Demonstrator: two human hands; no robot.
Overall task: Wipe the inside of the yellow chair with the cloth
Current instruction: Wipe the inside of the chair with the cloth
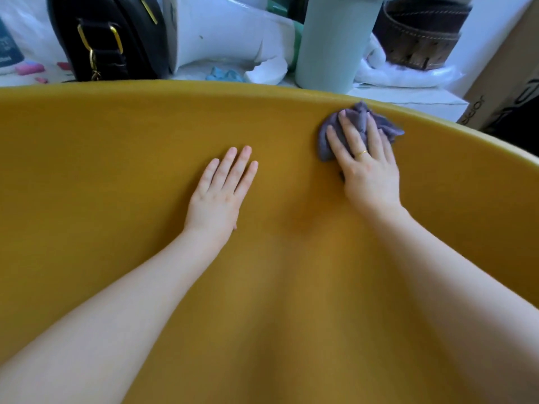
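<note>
Wiping is under way: the right hand (368, 167) presses a bunched purple-grey cloth (361, 118) flat against the inner wall of the yellow chair (116, 141), its fingers straight and spread over the fabric, not curled round it. The cloth sits under and just beyond those fingertips, close below the chair's upper rim. The left hand (219, 191) lies open, palm down on the same wall, well to the left of the cloth and holding nothing; it seems to be steadying the chair. By my reckoning the next move calls for a firm sweep of the cloth down or across toward the left hand, since most of the inside lies below and between the two arms. Beyond the right hand, a cardboard box (507, 68) bears dark lettering, too cut off and skewed to read with certainty
</note>
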